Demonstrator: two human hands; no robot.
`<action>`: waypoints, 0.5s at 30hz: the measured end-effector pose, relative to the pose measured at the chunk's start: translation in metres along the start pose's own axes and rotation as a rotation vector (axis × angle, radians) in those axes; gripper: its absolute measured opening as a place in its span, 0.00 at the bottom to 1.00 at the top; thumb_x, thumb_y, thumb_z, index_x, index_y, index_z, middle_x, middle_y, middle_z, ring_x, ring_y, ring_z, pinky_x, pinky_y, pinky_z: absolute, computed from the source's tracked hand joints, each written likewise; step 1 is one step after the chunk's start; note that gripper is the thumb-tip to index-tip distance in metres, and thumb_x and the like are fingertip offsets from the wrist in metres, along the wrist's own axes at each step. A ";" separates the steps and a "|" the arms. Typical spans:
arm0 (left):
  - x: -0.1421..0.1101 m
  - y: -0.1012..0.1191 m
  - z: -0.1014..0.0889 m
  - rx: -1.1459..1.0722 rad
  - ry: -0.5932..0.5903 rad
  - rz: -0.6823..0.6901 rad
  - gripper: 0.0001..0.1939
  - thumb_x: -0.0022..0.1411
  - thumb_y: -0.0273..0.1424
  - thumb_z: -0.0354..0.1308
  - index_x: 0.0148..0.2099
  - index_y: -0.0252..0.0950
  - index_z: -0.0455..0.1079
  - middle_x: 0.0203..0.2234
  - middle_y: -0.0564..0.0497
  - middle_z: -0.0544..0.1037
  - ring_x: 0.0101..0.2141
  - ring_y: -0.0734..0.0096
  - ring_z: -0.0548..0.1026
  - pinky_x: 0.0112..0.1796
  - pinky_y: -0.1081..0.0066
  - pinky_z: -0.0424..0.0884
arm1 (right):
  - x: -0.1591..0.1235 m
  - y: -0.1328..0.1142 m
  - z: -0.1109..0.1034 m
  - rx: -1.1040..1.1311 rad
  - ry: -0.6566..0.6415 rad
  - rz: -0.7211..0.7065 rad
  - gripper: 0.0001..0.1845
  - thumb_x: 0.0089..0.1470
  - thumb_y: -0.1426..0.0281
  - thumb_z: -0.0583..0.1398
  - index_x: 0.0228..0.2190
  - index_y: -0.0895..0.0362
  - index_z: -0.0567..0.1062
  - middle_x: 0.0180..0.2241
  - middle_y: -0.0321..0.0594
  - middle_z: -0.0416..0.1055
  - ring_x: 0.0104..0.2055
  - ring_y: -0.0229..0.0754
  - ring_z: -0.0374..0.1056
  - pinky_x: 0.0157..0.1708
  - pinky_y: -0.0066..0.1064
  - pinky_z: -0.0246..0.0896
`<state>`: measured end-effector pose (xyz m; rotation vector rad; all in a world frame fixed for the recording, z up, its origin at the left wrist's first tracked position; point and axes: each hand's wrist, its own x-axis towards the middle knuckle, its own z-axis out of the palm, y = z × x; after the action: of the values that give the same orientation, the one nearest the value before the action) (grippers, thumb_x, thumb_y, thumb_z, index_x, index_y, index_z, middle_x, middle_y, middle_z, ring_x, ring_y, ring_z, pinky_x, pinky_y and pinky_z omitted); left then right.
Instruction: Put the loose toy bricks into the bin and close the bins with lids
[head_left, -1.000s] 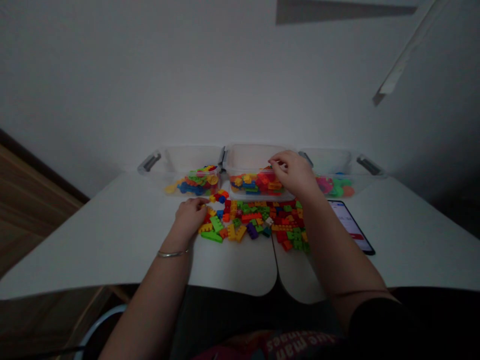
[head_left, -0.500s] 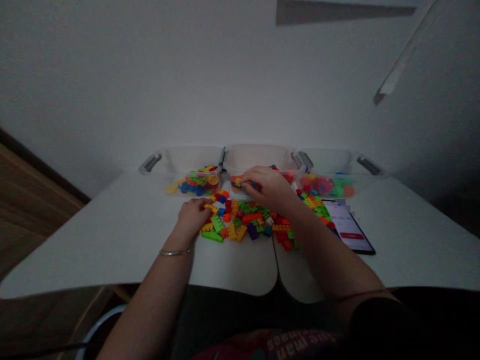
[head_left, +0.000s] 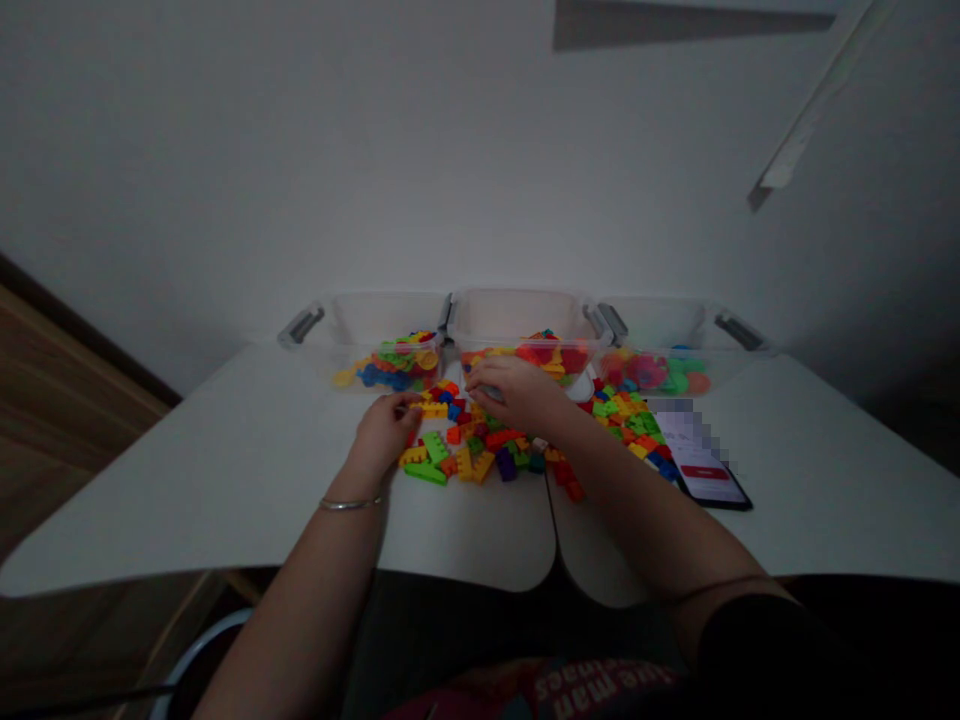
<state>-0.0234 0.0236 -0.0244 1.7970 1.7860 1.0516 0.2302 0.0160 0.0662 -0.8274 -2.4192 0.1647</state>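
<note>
Bright plastic bricks [head_left: 480, 440] lie in a loose spread across the middle of the white tabletop [head_left: 247, 480], seen from my remote head feed. Reds, yellows, greens, oranges and blues are mixed, with a few purple pieces. A second patch sits right of centre, running toward the phone.

Left hand [head_left: 386, 432] is at the left edge of the spread, fingers [head_left: 401, 405] loosely curled, just beside a yellow brick [head_left: 433, 409]. Can't tell if it is gripping anything. Right hand [head_left: 514, 392] is partly closed, palm down over the bricks, directly in front of the middle bin and near its front wall. Its fingertips are hidden from here, so I can't tell whether it holds a piece either.

Three clear plastic bins stand in a row along the far edge of the tabletop, side by side. Left bin [head_left: 386, 315] holds mixed colours, mostly blue, green and yellow. Middle bin [head_left: 517, 320] holds red, orange and yellow bricks. Right bin [head_left: 652, 320] holds pink, green and red pieces, too dim to make out well.

Smartphone [head_left: 705, 470] lies at the right of the tabletop, screen up and lit, part of it pixelated, with bricks touching its upper left edge. Metal bangle [head_left: 349, 504] circles the left wrist.
</note>
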 end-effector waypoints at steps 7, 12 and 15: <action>-0.007 0.027 -0.005 -0.255 0.106 0.096 0.16 0.57 0.42 0.60 0.42 0.37 0.77 0.40 0.45 0.79 0.41 0.60 0.76 0.49 0.59 0.72 | 0.001 0.001 0.007 0.007 -0.002 0.069 0.09 0.59 0.72 0.59 0.40 0.57 0.78 0.46 0.48 0.79 0.51 0.47 0.72 0.54 0.42 0.64; -0.013 0.042 -0.006 -0.493 0.039 0.095 0.17 0.53 0.42 0.63 0.42 0.36 0.73 0.38 0.47 0.79 0.40 0.62 0.76 0.47 0.61 0.72 | 0.002 -0.002 0.012 0.107 -0.035 0.196 0.12 0.57 0.71 0.63 0.44 0.59 0.77 0.44 0.49 0.79 0.46 0.46 0.75 0.48 0.39 0.68; -0.015 0.046 -0.008 -0.547 0.023 0.097 0.19 0.50 0.44 0.66 0.39 0.37 0.73 0.34 0.49 0.78 0.36 0.64 0.75 0.42 0.64 0.72 | 0.001 -0.003 0.017 0.298 -0.072 0.259 0.11 0.56 0.72 0.64 0.42 0.57 0.77 0.38 0.41 0.80 0.38 0.40 0.76 0.40 0.32 0.70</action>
<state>0.0037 0.0024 0.0111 1.5376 1.2606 1.4337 0.2188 0.0154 0.0539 -1.0028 -2.2678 0.6468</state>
